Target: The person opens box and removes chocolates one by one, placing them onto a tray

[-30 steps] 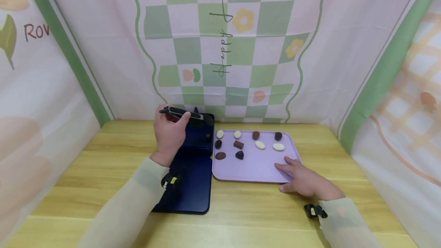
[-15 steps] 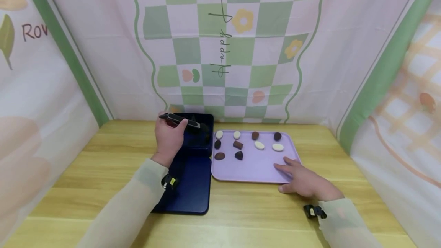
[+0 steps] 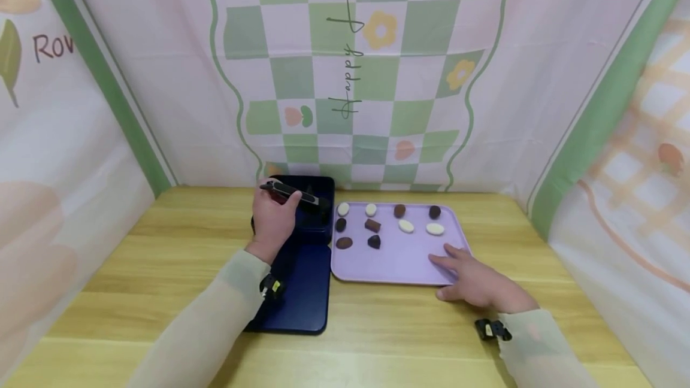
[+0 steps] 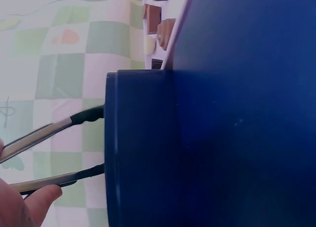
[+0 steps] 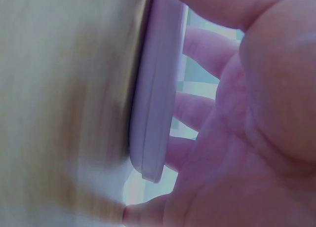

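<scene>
My left hand (image 3: pixel 274 213) grips a pair of black-and-silver tongs (image 3: pixel 295 193), thumb on the near side. In the left wrist view the arms of the tongs (image 4: pixel 42 136) stand apart, and their dark tips vanish behind the rim of a deep navy box (image 4: pixel 143 138). The head view has those tips over the right part of the box, its contents dark and hard to make out. Spread fingers of my right hand (image 3: pixel 480 280) rest on the front right corner of a lilac tray (image 3: pixel 399 265). Several chocolates, brown, dark and white, lie on it, among them a brown block (image 3: pixel 372 226).
A flat navy lid (image 3: pixel 302 292) lies on the wooden table (image 3: pixel 399 334) in front of the box, beside the tray's left edge. A patterned cloth (image 3: pixel 377 76) hangs behind the box and tray, with more cloth at both sides.
My left hand has come down and slightly right, bringing the tongs lower into the box. The right hand and the chocolates on the tray stay where they were.
</scene>
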`<state>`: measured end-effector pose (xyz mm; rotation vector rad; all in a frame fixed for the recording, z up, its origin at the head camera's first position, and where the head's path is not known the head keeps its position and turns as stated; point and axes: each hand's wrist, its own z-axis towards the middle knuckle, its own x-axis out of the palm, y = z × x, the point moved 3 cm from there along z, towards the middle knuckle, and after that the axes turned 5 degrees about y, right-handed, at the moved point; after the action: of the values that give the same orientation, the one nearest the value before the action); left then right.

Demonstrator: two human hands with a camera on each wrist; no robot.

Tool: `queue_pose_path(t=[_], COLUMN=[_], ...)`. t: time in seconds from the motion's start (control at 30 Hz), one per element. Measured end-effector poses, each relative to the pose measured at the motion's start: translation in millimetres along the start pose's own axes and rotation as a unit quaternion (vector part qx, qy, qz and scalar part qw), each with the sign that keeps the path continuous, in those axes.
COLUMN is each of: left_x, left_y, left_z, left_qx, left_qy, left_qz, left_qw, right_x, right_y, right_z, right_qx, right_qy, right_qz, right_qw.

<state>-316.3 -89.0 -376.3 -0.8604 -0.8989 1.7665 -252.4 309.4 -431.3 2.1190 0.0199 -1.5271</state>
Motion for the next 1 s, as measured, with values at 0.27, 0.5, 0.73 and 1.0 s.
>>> queue_pose_path(t=[0.27,0.5,0.73,1.0], left_x=[3.0,-4.8,-10.4,-10.5], left_y=[-1.9,-5.6,-8.6,-8.8], left_z=[0.5,2.3,-0.2,-3.4], left_qx=[0.006,0.013,0.035,0.051], left_qy=[-0.003,-0.026,-0.022,-0.034], left_qz=[0.044,0.088,0.106,0.102], left_qw=[0.9990,0.9957,0.9935,0.9929], right_x=[-1.1,-1.9,-3.9,0.7], right_y=[-1,0,-1,-4], right_z=[1,2,1,2], right_qx=[0.004,0.003,0.001,0.002], right_qy=[0.004,0.005,0.000,0.003], right_qz=[-0.001,-0.003,-0.004,-0.001], right_qw=[1.000,1.000,1.000,1.000])
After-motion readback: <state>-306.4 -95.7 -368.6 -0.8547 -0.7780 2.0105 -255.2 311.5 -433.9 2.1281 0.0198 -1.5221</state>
